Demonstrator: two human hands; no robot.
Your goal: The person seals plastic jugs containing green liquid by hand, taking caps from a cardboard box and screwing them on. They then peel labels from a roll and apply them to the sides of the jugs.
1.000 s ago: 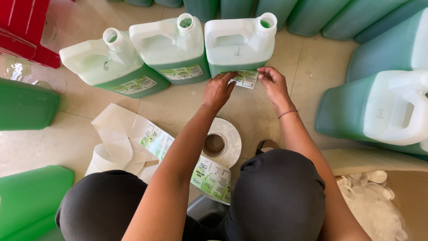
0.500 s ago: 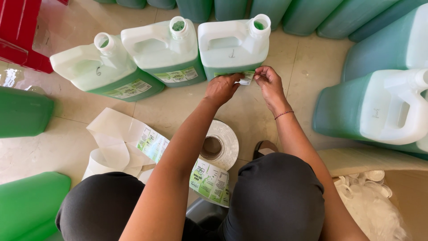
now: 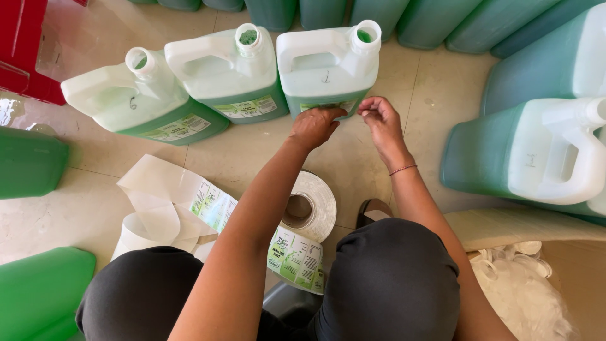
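Observation:
Three white jugs of green liquid stand uncapped in a row on the tiled floor. The right one (image 3: 325,63) is right in front of me. A green and white label (image 3: 328,106) lies across its lower front. My left hand (image 3: 312,126) presses on the label's left part, fingers curled down. The pinched fingertips of my right hand (image 3: 379,120) are at the label's right end. The middle jug (image 3: 221,69) and the left jug (image 3: 126,95) each carry a label.
A roll of labels (image 3: 315,205) lies between my knees, its printed strip (image 3: 297,259) trailing out beside curled white backing paper (image 3: 158,196). Green jugs lie left (image 3: 28,161) and right (image 3: 543,151). A box of white caps (image 3: 524,290) is lower right, a red crate (image 3: 25,50) upper left.
Both hands carried the label up to the right jug's front. It now lies flat against the jug, and my hands have spread apart along it.

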